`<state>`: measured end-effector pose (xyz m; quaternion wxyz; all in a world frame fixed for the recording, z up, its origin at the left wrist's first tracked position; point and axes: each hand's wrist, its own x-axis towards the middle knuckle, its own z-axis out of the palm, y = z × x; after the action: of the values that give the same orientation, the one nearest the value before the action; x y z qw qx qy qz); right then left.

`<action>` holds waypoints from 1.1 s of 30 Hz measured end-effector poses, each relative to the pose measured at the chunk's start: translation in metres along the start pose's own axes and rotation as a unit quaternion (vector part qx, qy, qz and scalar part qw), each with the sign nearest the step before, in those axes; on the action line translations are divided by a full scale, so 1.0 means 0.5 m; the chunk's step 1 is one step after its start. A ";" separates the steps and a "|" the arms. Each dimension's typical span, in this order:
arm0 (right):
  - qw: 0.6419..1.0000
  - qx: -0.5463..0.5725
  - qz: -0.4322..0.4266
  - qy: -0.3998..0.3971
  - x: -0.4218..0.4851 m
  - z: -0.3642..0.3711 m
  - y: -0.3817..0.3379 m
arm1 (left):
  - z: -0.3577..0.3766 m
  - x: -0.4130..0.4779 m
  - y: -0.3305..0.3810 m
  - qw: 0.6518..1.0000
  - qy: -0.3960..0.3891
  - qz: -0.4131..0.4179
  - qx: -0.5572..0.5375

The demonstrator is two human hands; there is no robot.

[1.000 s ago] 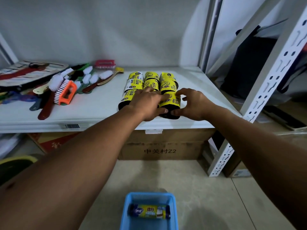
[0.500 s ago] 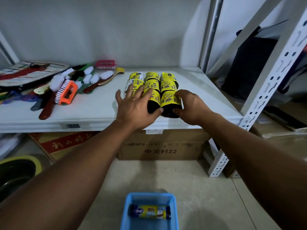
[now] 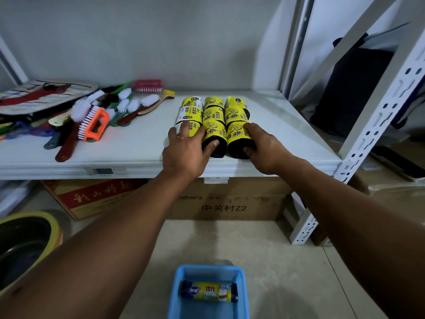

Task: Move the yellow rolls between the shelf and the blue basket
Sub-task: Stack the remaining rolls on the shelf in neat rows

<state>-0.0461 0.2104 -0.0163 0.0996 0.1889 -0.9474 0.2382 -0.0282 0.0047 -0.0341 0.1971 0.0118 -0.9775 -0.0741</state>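
Sitting in three rows, the yellow rolls [image 3: 213, 116] reach the front edge of the shelf [image 3: 138, 143], bare board lying between them and the brushes [image 3: 92, 120]. The left hand [image 3: 186, 153] lies spread over the front ones; the right hand [image 3: 266, 148] grips the front right roll [image 3: 236, 137]. The blue basket [image 3: 207, 269] on the floor holds another roll [image 3: 208, 293]. A cardboard box [image 3: 230, 203] reads "中关村Z2".

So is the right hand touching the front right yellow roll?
Touching. The head view shows the right hand curling its fingers over the front right yellow roll, thumb against its black end.
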 end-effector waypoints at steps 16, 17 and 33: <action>1.000 -0.006 0.005 -0.015 0.014 0.002 0.010 | 0.023 0.002 -0.006 0.995 0.043 0.000 -0.095; 1.000 -0.007 0.008 -0.017 0.015 0.002 0.011 | 0.024 0.003 -0.005 0.995 0.041 0.002 -0.095; 0.979 -0.040 -0.030 0.197 -0.225 0.029 0.006 | 0.081 -0.365 -0.030 0.962 0.131 0.103 -0.217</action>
<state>0.0536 0.2409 -0.0614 0.2990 0.1624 -0.9119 0.2296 0.1243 0.0051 -0.1433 0.3275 -0.1224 -0.8995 -0.2620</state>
